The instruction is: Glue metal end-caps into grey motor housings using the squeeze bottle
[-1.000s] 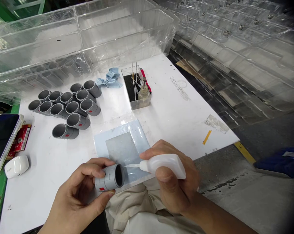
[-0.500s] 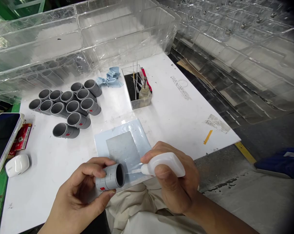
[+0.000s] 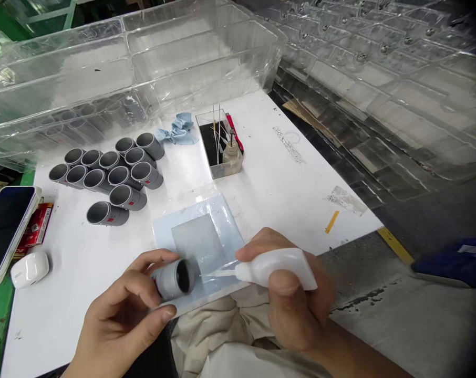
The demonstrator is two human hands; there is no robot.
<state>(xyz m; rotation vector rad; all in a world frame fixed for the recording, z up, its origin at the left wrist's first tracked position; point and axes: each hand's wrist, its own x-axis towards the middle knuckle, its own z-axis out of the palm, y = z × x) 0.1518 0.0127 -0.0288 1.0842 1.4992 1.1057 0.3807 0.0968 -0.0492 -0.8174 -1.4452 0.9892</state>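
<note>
My left hand point(image 3: 123, 310) grips a short grey pipe fitting point(image 3: 174, 279) with a red label, its open end turned to the right, low over the front edge of the white table point(image 3: 285, 178). My right hand point(image 3: 289, 304) squeezes a white squeeze bottle point(image 3: 277, 266); its thin clear nozzle points left and its tip sits just outside the fitting's mouth. Both hover above a pale blue plastic sheet point(image 3: 218, 215) on the table.
Several grey fittings point(image 3: 107, 181) lie grouped at the back left. A clear box with a small bottle and thin sticks point(image 3: 222, 147) stands behind the sheet, beside a blue cloth point(image 3: 178, 128). A phone point(image 3: 5, 226), red packet and white earbud case point(image 3: 29, 268) lie at left. Clear trays point(image 3: 143, 58) wall the back.
The bottle's nozzle has drawn back out of the fitting's opening to the right. My left hand has turned the fitting slightly and lowered it.
</note>
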